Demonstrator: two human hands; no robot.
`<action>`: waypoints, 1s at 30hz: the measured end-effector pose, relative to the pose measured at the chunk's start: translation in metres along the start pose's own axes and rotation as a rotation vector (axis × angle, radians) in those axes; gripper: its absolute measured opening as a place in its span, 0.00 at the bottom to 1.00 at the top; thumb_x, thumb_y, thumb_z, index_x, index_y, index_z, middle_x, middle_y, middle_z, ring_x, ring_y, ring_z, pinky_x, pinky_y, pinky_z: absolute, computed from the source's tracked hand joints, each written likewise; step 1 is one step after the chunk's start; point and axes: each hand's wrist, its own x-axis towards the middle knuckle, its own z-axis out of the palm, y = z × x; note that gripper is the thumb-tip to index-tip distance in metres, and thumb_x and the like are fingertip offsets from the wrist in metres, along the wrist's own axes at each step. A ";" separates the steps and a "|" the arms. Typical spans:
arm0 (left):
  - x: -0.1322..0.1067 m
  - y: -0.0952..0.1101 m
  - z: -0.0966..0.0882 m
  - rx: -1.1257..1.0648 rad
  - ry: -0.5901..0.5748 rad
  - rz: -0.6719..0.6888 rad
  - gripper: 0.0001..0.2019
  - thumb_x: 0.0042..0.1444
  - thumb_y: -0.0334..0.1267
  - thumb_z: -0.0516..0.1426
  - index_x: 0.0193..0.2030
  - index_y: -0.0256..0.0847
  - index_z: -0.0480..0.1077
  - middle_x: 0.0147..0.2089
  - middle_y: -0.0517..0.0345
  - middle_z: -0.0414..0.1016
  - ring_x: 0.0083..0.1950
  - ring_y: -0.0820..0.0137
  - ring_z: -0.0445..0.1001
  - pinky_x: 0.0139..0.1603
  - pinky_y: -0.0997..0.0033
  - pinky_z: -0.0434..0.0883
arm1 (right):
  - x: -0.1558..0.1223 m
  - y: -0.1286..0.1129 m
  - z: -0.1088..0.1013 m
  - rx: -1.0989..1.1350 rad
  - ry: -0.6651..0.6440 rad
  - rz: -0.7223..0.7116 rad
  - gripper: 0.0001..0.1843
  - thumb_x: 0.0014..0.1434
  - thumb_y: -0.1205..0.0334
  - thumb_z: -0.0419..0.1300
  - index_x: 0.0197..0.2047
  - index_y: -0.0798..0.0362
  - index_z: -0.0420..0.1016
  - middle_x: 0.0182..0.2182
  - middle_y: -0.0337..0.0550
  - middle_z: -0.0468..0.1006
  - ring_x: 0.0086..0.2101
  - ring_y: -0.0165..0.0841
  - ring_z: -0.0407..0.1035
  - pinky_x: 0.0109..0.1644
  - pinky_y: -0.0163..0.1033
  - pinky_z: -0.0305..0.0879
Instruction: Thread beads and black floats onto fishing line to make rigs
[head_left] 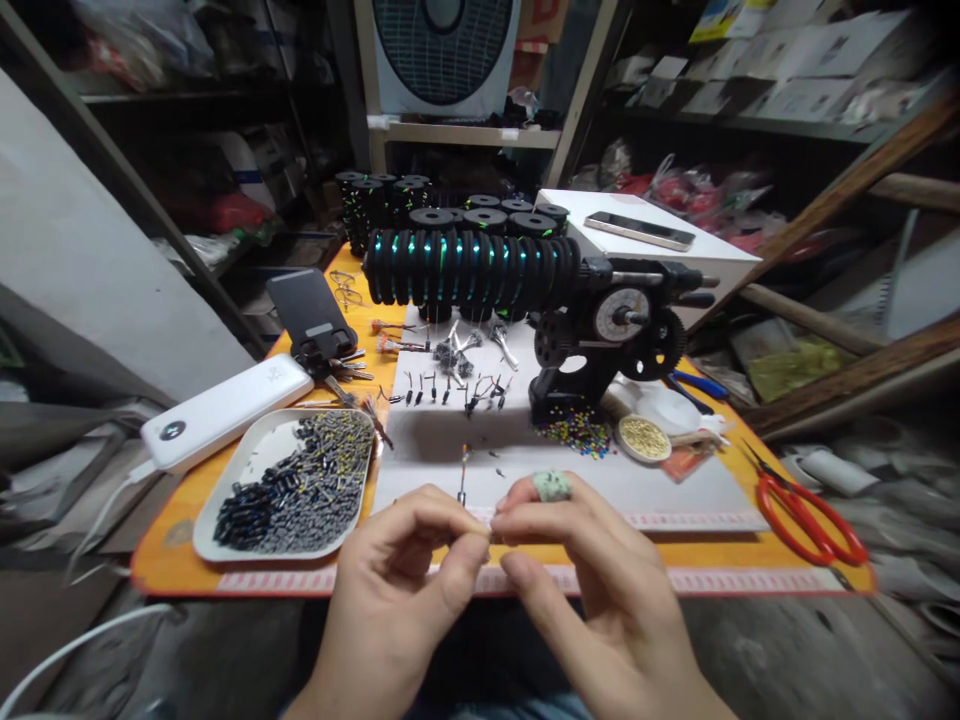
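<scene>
My left hand (412, 580) is pinched, thumb against index finger, over the front edge of the white work sheet (705, 490). Whatever it grips is too small to make out. My right hand (592, 580), with a speckled green wrap (551, 486) on one finger, comes in from the other side. Its index fingertip is close to the left fingertips, and its thumb stands apart below. Just beyond the hands, a small dark cylinder on a thin wire (463, 480) lies on the sheet. Farther back runs a row of similar small black wired pieces (446, 392).
At left are a tray of small grey and black cylinders (281, 552) and a white power bank (229, 410). Behind stands a black geared winder (480, 268). Right of centre lie colourful beads (577, 432), a dish of gold beads (643, 440) and red-handled scissors (806, 520).
</scene>
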 end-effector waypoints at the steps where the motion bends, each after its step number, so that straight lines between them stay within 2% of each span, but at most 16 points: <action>1: 0.000 -0.001 0.000 -0.009 -0.002 0.002 0.08 0.58 0.26 0.62 0.32 0.43 0.78 0.28 0.63 0.75 0.29 0.77 0.70 0.31 0.82 0.70 | 0.003 -0.002 0.002 0.002 0.005 0.007 0.08 0.61 0.73 0.60 0.41 0.53 0.77 0.33 0.43 0.78 0.36 0.34 0.74 0.39 0.39 0.75; 3: -0.002 -0.003 -0.001 0.009 -0.013 0.015 0.08 0.59 0.27 0.61 0.33 0.44 0.78 0.30 0.62 0.75 0.32 0.75 0.72 0.34 0.81 0.71 | 0.006 -0.005 0.006 0.022 0.036 0.013 0.08 0.60 0.74 0.59 0.38 0.53 0.77 0.30 0.41 0.76 0.31 0.31 0.72 0.35 0.36 0.74; 6: -0.006 -0.006 -0.004 0.070 -0.053 0.033 0.07 0.61 0.28 0.60 0.35 0.44 0.76 0.32 0.62 0.74 0.34 0.74 0.73 0.35 0.78 0.71 | 0.005 -0.004 0.009 -0.027 0.088 -0.046 0.08 0.58 0.75 0.59 0.35 0.53 0.76 0.29 0.40 0.74 0.30 0.30 0.71 0.33 0.35 0.73; 9: -0.009 -0.006 -0.005 0.132 -0.101 0.031 0.07 0.63 0.29 0.58 0.35 0.44 0.72 0.32 0.62 0.72 0.34 0.72 0.73 0.36 0.75 0.72 | 0.002 0.000 0.006 -0.222 0.116 -0.256 0.10 0.56 0.77 0.61 0.37 0.54 0.76 0.35 0.46 0.76 0.36 0.35 0.74 0.37 0.38 0.76; 11: -0.010 -0.006 -0.004 0.178 -0.120 0.037 0.07 0.63 0.28 0.57 0.35 0.44 0.71 0.32 0.62 0.71 0.34 0.71 0.73 0.36 0.74 0.72 | 0.001 0.003 0.001 -0.338 0.072 -0.441 0.09 0.58 0.77 0.62 0.41 0.56 0.76 0.38 0.50 0.79 0.42 0.39 0.75 0.41 0.40 0.78; 13: -0.009 -0.006 -0.003 0.231 -0.116 0.066 0.08 0.63 0.26 0.56 0.35 0.44 0.70 0.32 0.62 0.71 0.33 0.72 0.73 0.34 0.75 0.72 | 0.001 0.004 -0.001 -0.380 0.015 -0.536 0.07 0.60 0.76 0.62 0.41 0.59 0.76 0.37 0.52 0.81 0.43 0.40 0.74 0.42 0.40 0.78; 15: -0.007 -0.006 -0.003 0.299 -0.085 0.150 0.09 0.61 0.25 0.57 0.36 0.44 0.71 0.32 0.62 0.73 0.34 0.72 0.75 0.34 0.76 0.74 | 0.003 0.004 0.000 -0.326 0.006 -0.461 0.06 0.60 0.77 0.61 0.39 0.58 0.75 0.34 0.52 0.80 0.39 0.38 0.74 0.39 0.40 0.78; 18: -0.003 -0.007 -0.005 0.445 -0.056 0.387 0.12 0.58 0.21 0.60 0.41 0.43 0.74 0.35 0.59 0.79 0.36 0.71 0.79 0.37 0.76 0.76 | 0.007 0.003 0.002 -0.167 0.009 -0.208 0.08 0.58 0.77 0.58 0.35 0.55 0.73 0.29 0.44 0.77 0.32 0.33 0.73 0.34 0.37 0.74; 20: 0.000 -0.007 -0.008 0.533 -0.094 0.530 0.14 0.57 0.19 0.61 0.45 0.41 0.75 0.36 0.56 0.81 0.37 0.71 0.81 0.39 0.77 0.77 | 0.008 0.002 0.000 -0.083 -0.047 -0.076 0.08 0.58 0.75 0.57 0.34 0.53 0.72 0.28 0.40 0.75 0.30 0.31 0.72 0.33 0.35 0.71; 23: 0.003 -0.005 -0.016 0.615 -0.201 0.620 0.14 0.59 0.20 0.59 0.48 0.40 0.74 0.37 0.53 0.81 0.37 0.69 0.81 0.40 0.75 0.78 | 0.010 0.000 -0.007 -0.012 -0.148 0.026 0.08 0.57 0.75 0.56 0.35 0.52 0.71 0.30 0.38 0.74 0.31 0.29 0.72 0.33 0.33 0.70; 25: 0.006 -0.004 -0.020 0.665 -0.270 0.641 0.12 0.61 0.22 0.58 0.47 0.40 0.74 0.36 0.52 0.81 0.36 0.68 0.80 0.38 0.72 0.78 | 0.011 -0.001 -0.011 -0.008 -0.202 0.024 0.09 0.57 0.76 0.56 0.36 0.52 0.70 0.31 0.38 0.74 0.32 0.29 0.72 0.33 0.32 0.69; 27: 0.008 -0.002 -0.021 0.714 -0.306 0.643 0.08 0.61 0.25 0.59 0.45 0.40 0.73 0.34 0.53 0.80 0.34 0.67 0.78 0.37 0.70 0.77 | 0.013 -0.002 -0.013 -0.052 -0.240 -0.036 0.09 0.58 0.76 0.56 0.37 0.52 0.70 0.30 0.38 0.74 0.32 0.31 0.72 0.34 0.33 0.69; 30: 0.011 0.000 -0.018 0.695 -0.232 0.547 0.07 0.58 0.23 0.59 0.38 0.39 0.72 0.31 0.56 0.77 0.31 0.70 0.75 0.33 0.75 0.74 | 0.016 -0.002 -0.011 -0.196 -0.223 -0.189 0.07 0.62 0.75 0.56 0.38 0.55 0.71 0.30 0.43 0.74 0.32 0.34 0.70 0.34 0.37 0.70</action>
